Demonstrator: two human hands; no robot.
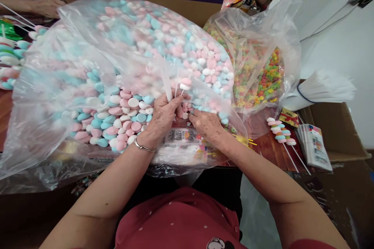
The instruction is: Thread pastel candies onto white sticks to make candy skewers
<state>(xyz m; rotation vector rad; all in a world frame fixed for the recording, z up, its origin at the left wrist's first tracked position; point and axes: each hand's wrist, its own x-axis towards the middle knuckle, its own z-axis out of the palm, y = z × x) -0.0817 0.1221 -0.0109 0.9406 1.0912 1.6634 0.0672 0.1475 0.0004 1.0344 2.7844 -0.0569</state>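
My left hand [163, 111] is closed around several thin white sticks [176, 85], which point up and away from me. One stick carries a pink and a white candy [186, 83] near its top. Close beside it, my right hand [207, 124] has its fingers bent together by a few small pink candies [187, 107]; what its fingertips grip, if anything, is hidden. Both hands are at the near side of a big clear plastic bag [96, 42] full of pink, white and blue button-shaped candies [133, 103]. Printed packets [184, 135] lie under my wrists.
Right of the big bag stands a clear bag of small colourful ring candies [271, 74]. Two finished candy skewers [280, 132], a stack of printed sleeves [314, 148] and banded white sticks [324, 89] are at the right. Another person's hand [46, 6] is at upper left.
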